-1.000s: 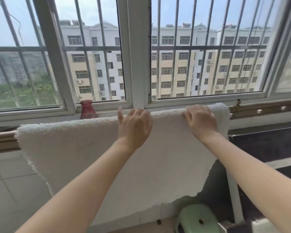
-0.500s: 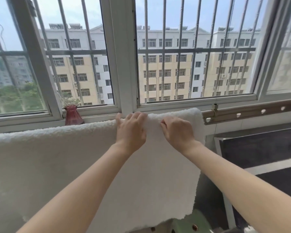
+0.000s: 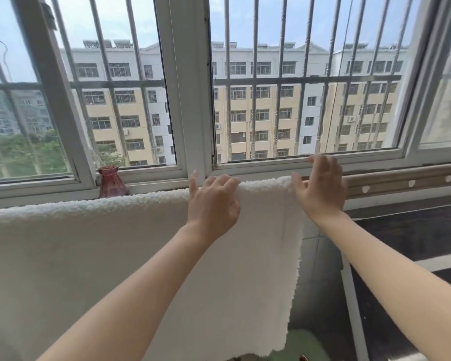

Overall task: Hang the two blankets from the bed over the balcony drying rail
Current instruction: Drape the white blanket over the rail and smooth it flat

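Blanket count from my end: one white blanket (image 3: 115, 256), draped over the drying rail (image 3: 401, 181) below the window, its fluffy fold along the top and its front hanging down toward one green stool (image 3: 301, 345). Two hands are up at the rail. I see the left hand (image 3: 214, 201) hooking its fingers over the fold, thumb sticking up clear. The right hand (image 3: 320, 188) hovers at the blanket's top right corner, fingers spread and loose, gripping nothing; whether the thumb touches the corner, I can't tell. One red vase (image 3: 112, 182) stands on the sill behind. Three pale holes show in the bare rail.
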A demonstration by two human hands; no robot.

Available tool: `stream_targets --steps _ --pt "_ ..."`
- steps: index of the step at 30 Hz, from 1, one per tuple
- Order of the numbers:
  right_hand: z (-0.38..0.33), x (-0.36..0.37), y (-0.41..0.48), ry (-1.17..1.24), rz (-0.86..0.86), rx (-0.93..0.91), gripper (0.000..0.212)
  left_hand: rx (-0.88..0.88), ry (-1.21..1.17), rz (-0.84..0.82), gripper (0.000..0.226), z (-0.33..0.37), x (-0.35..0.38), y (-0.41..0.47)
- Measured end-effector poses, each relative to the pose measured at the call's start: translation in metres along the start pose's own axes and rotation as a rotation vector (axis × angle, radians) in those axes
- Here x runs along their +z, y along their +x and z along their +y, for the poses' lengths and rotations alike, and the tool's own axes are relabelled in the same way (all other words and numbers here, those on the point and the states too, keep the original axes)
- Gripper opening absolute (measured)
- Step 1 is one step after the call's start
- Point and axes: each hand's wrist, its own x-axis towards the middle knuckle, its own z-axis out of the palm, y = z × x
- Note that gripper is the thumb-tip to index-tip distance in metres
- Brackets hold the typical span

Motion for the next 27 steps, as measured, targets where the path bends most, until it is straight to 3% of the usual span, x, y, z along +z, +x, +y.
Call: stream_targets --steps 6,18,23,25,27 --pt "0.007 0.003 -0.003 -0.075 -0.067 -0.101 0.023 0.061 -0.037 -0.016 0.019 0.03 0.017 0.015" --pt "0.045 -0.011 0.015 -0.141 -0.056 -0.052 0.012 0.12 -0.02 -0.015 0.017 0.06 0.041 0.045" --pt "0.059 -0.015 0.025 -0.024 -0.062 -0.052 0.004 0.117 -0.045 -0.006 0.015 0.076 0.043 0.056" --pt "0.068 -0.018 0.03 0.06 -0.033 -0.023 0.009 0.152 -0.053 -0.036 0.019 0.086 0.048 0.062" --pt "0.078 -0.021 0.034 0.131 -0.044 -0.006 0.024 0.189 -0.056 -0.099 0.038 0.098 0.052 0.069"
